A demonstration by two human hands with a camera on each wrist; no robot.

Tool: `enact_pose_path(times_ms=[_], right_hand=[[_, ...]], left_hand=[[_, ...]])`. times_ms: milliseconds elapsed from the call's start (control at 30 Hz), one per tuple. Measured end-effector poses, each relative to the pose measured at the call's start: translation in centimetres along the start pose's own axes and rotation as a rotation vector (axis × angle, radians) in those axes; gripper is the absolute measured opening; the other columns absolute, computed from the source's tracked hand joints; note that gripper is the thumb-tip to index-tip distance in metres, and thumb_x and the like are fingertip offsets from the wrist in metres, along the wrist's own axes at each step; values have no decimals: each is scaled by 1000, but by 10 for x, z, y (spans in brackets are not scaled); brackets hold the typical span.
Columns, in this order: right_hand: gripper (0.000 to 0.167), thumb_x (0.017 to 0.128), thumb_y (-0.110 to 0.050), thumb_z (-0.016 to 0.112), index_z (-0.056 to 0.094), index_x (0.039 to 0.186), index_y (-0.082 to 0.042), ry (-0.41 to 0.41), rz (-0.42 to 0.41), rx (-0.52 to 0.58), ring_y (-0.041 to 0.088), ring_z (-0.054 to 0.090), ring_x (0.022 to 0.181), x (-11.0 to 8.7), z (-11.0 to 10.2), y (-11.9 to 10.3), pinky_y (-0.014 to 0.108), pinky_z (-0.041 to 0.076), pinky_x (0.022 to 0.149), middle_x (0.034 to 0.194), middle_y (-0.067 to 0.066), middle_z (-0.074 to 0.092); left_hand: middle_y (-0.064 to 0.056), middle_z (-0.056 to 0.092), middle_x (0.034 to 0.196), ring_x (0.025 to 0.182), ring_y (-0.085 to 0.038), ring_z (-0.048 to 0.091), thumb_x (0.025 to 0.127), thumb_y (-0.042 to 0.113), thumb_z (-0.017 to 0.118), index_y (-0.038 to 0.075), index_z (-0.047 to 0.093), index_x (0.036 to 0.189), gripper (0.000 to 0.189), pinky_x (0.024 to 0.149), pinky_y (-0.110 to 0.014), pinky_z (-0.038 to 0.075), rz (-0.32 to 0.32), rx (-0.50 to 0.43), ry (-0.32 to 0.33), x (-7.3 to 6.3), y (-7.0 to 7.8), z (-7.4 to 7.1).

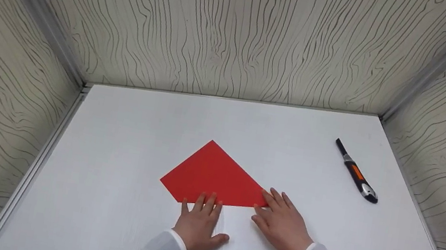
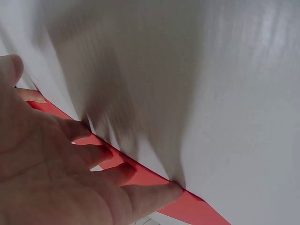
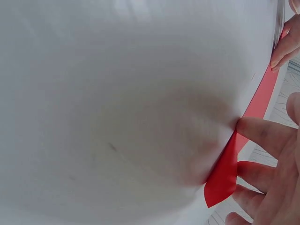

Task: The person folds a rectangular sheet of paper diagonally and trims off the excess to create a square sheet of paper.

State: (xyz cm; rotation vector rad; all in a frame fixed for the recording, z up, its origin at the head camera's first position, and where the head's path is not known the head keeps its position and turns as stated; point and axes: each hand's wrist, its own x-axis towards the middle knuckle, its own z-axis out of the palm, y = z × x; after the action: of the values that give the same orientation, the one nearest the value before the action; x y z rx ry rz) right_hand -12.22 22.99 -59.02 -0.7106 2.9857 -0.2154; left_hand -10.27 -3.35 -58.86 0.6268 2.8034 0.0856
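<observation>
Low at the frame's centre, the red paper (image 1: pixel 210 174) lies lengthwise left to right on the table (image 1: pixel 122 140), its lower edge under the left hand (image 1: pixel 198 227)'s extended fingers, its right tip under the right hand (image 1: pixel 282 227)'s spread ones.

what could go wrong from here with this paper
The red paper might skew if pressed unevenly: the left hand and right hand touch its near edge and right corner. That corner looks bent in the right wrist view, so it could crease crookedly. The cutter, lying loose, might get knocked.
</observation>
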Motion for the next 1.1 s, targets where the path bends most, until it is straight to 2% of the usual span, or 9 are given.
enact_pose_path(times_ms=[233, 600, 833, 1100], right_hand=[[45, 105, -47, 51, 69, 136, -19, -7, 12, -6, 38, 31, 149, -3, 3, 5, 57, 20, 121, 159, 12, 42], [46, 104, -48, 52, 65, 141, -23, -25, 54, -5, 38, 28, 150, -10, 1, 17, 58, 18, 121, 161, 11, 40], [49, 104, -51, 51, 62, 143, -23, -41, 57, -7, 37, 26, 151, -9, 0, 16, 58, 18, 121, 163, 10, 37], [48, 104, -49, 53, 63, 142, -23, -27, 40, -26, 39, 28, 150, -11, 1, 16, 59, 20, 121, 161, 12, 39]], left_hand=[[-5, 28, 167, 151, -36, 27, 88, 77, 53, 21, 32, 162, 95, 110, -72, 29, 12, 27, -9, -2, 2, -1], [-5, 29, 167, 151, -37, 28, 86, 75, 58, 22, 33, 162, 95, 111, -71, 30, 0, 25, -3, 0, 2, -1], [-4, 37, 162, 146, -32, 37, 86, 76, 59, 19, 36, 160, 97, 115, -61, 32, 22, 44, 17, 5, 4, 2], [-5, 42, 156, 141, -31, 40, 87, 76, 56, 13, 40, 158, 96, 110, -70, 33, 13, 26, 32, 4, 8, 3]])
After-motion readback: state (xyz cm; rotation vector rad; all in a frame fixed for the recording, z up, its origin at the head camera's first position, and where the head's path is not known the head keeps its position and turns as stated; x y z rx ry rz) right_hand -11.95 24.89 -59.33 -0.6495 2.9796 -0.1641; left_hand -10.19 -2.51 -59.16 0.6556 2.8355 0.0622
